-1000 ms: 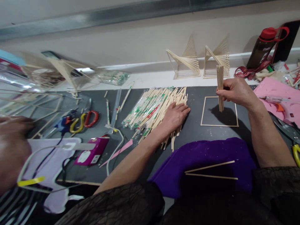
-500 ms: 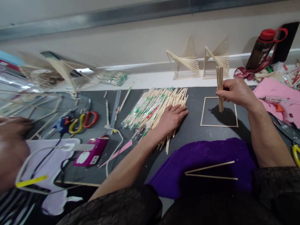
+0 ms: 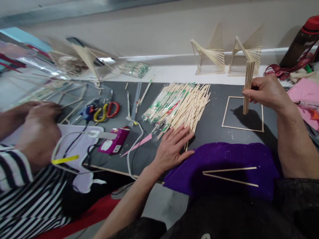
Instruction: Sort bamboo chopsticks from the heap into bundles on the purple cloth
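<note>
My right hand (image 3: 267,93) pinches an upright bundle of thin wooden sticks (image 3: 248,88) above a square stick frame (image 3: 243,128) on the grey table. Fingers spread, my left hand (image 3: 173,149) rests palm down at the near end of a loose pile of sticks (image 3: 195,103). Beside that pile, to its left, are sticks in clear and green wrappers (image 3: 163,103). A purple cloth (image 3: 224,156) lies near my body, with two sticks (image 3: 231,170) on it forming a narrow V.
Two twisted stick models (image 3: 210,59) stand by the wall, left of a dark bottle (image 3: 301,46). Scissors (image 3: 113,109), a magenta box (image 3: 114,141) and a white cable (image 3: 129,156) lie left. Another person's hands (image 3: 40,129) work at the far left. Pink material (image 3: 305,96) is at right.
My left hand has drawn back from the middle of the stick pile to its near end, fingers more spread. My right hand still holds the bundle. The view has shifted, showing more of the other person.
</note>
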### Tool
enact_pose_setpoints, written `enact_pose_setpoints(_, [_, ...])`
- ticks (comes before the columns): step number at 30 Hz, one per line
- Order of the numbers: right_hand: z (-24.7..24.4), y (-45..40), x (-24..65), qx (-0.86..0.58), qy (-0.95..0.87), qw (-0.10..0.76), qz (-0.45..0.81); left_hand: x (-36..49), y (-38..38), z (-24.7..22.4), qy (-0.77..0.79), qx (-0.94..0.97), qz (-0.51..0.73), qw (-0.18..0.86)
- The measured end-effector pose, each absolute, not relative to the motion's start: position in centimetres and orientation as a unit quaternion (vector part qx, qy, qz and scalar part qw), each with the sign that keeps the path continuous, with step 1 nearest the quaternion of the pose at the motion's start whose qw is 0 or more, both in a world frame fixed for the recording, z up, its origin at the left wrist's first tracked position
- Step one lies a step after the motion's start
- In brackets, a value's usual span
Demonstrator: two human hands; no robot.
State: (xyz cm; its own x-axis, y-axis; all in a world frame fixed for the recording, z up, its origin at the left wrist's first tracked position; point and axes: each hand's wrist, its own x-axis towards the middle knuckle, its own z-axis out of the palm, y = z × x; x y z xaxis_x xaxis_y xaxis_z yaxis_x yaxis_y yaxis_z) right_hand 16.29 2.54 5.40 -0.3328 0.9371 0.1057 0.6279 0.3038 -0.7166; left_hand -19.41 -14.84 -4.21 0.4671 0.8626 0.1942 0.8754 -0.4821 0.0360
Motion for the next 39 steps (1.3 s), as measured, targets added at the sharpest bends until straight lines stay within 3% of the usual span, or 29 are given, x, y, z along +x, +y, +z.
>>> enact_pose_setpoints(7, [5.1,2.4,16.0,-0.512,-0.769,0.251,0.289,-20.1,-12.5,-5.5,-0.476,-0.878,-0.031,0.038])
enact_pose_setpoints(28, [5.3,2.2,15.8,-0.508,-0.778,0.249,0.273,-18.9,-7.7,-4.4,-0.53,-0.835,-0.144,0.036])
enact_pose_setpoints(33, [5.9,2.0,16.0,-0.522,-0.766,0.245,0.283,-20.4,-10.1,-1.8,-0.662,-0.702,-0.264,0.013])
enact_pose_setpoints(39, [6.1,2.0,15.8,-0.521,-0.776,0.237,0.267,-22.8,-15.9,-0.5,-0.797,-0.562,-0.192,-0.109])
